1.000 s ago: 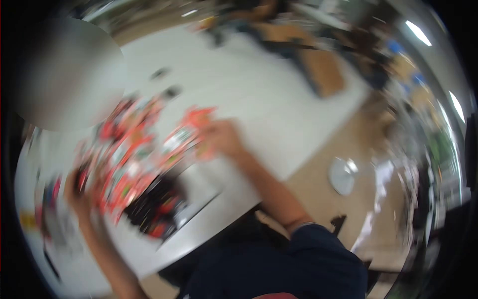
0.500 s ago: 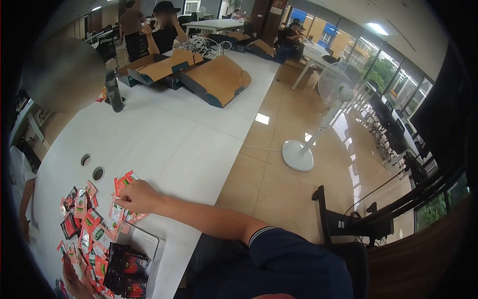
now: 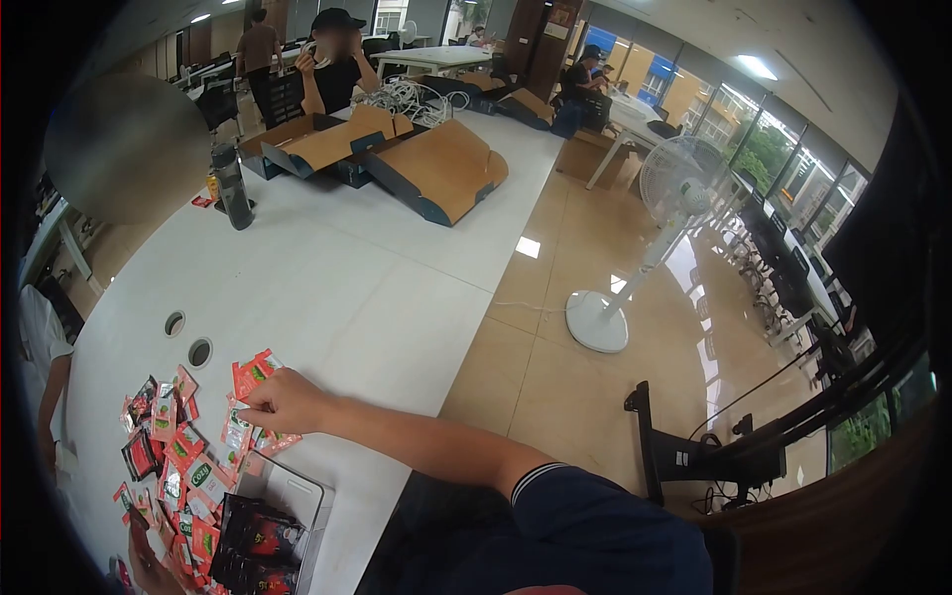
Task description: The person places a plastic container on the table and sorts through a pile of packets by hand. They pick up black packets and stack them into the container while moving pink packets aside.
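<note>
Open-plan office or shared workroom. Across left half of frame: long white table (image 3: 367, 263), top fitted with round cable holes (image 3: 200, 352). Top centre: second white table (image 3: 436, 52). Upper left: black chair (image 3: 286, 104); person in black cap (image 3: 337, 87), seated at far end of long table. Right: row of black chairs (image 3: 769, 223) beside white desks. Upper right: tall windows (image 3: 778, 154), greenery outside; bright ceiling light (image 3: 757, 67). Right of centre: glossy tiled floor (image 3: 476, 392); white pedestal fan (image 3: 666, 233).

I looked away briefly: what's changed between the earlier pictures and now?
Mostly the view: it swung upward, putting the sachets lower in frame. Early blur hides any grasp or release. The right hand and left hand stay at the sachets; the clear bin stays put.
</note>
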The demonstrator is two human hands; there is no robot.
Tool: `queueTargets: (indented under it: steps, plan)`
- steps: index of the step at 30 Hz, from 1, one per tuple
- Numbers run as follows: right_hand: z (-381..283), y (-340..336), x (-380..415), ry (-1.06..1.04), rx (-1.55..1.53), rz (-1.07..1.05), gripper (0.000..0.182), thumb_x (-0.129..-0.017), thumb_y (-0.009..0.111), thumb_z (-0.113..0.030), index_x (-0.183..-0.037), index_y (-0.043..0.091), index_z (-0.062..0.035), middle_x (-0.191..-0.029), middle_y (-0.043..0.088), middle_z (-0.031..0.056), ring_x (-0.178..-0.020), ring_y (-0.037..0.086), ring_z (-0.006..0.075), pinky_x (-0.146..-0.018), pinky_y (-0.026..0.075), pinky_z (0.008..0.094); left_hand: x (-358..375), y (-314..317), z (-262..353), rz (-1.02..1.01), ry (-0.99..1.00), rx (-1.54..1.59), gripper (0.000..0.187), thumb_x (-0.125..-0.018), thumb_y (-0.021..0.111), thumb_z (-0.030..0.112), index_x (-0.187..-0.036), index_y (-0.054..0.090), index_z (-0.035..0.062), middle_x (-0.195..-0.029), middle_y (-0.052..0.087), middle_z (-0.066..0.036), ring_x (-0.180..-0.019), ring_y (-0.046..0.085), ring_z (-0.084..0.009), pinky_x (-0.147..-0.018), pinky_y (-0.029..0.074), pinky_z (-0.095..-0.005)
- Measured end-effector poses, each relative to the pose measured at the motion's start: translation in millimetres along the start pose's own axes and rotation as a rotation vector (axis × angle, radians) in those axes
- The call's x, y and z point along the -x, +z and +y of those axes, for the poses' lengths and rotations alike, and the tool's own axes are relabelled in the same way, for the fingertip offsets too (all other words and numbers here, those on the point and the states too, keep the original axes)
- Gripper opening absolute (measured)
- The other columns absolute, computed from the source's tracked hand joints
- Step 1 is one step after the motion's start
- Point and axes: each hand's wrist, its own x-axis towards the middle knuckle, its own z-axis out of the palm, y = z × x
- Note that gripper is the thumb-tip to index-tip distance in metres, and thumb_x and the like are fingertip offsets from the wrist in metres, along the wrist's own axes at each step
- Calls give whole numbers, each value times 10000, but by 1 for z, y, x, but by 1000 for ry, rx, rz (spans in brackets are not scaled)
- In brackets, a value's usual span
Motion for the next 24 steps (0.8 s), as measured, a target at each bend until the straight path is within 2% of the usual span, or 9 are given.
queueTargets:
  steps: [4,13,16,17,18,20,22,23,24]
  plan:
    - [1,0,2,23,-28,-13,411,-917,742,-312,-646,624,-27,-593,620,128,-529,582,307,-576,471,438,2,8,-35,24,55,272,414,-1027,521,-111,-1430,605,-74,-1392,687,-180,-1282,655,-254,-1113,495,-371]
    - [-12,-1,8,-28,-47,-23,380,-925,763,-267,-652,648,-29,-573,609,102,-501,579,263,-532,446,400,5,-8,-14,14,174,-76,425,-1022,499,-138,-1436,584,-93,-1431,656,-204,-1325,633,-281,-1155,477,-404]
    - [-13,1,8,-28,-53,-26,380,-922,761,-281,-655,651,-34,-587,621,108,-514,588,271,-539,454,404,7,3,9,69,243,91,437,-1019,489,-149,-1442,578,-90,-1439,646,-216,-1352,615,-312,-1175,462,-432]
    - [-15,-1,8,-14,-46,-38,381,-918,757,-287,-653,651,-35,-596,630,111,-528,596,278,-552,464,412,7,3,-9,87,197,121,439,-1024,479,-150,-1448,575,-89,-1437,646,-225,-1355,612,-321,-1182,452,-438]
    - [-15,-3,7,2,-41,-54,382,-914,753,-293,-651,650,-36,-604,638,115,-542,604,286,-565,475,420,10,8,2,91,187,236,464,-987,575,-86,-1451,573,-85,-1436,646,-218,-1337,621,-324,-1160,473,-444]
    - [-13,-6,7,-7,-30,-34,334,-935,768,-264,-711,668,-37,-592,602,92,-505,555,205,-531,441,367,7,23,51,106,158,452,591,-914,766,43,-1458,571,-78,-1436,645,-205,-1299,640,-330,-1114,516,-456]
    - [2,-3,8,25,-92,-70,258,-934,770,-232,-780,689,-41,-639,614,70,-541,521,127,-538,435,341,6,26,82,97,348,-25,569,-924,776,101,-1442,606,-64,-1412,671,-206,-1291,653,-349,-1132,496,-477]
    - [6,-7,7,57,-157,-99,173,-931,769,-183,-847,735,-36,-689,666,56,-595,568,93,-563,469,320,2,32,116,141,454,-51,477,-936,768,112,-1372,671,-55,-1350,715,-202,-1265,677,-348,-1131,491,-490]
    - [-1,-9,2,159,-290,-77,120,-926,771,-138,-893,759,-22,-729,703,37,-662,617,78,-608,512,291,-2,31,139,178,546,-234,439,-928,774,125,-1333,708,-30,-1321,734,-191,-1262,686,-359,-1131,493,-480]
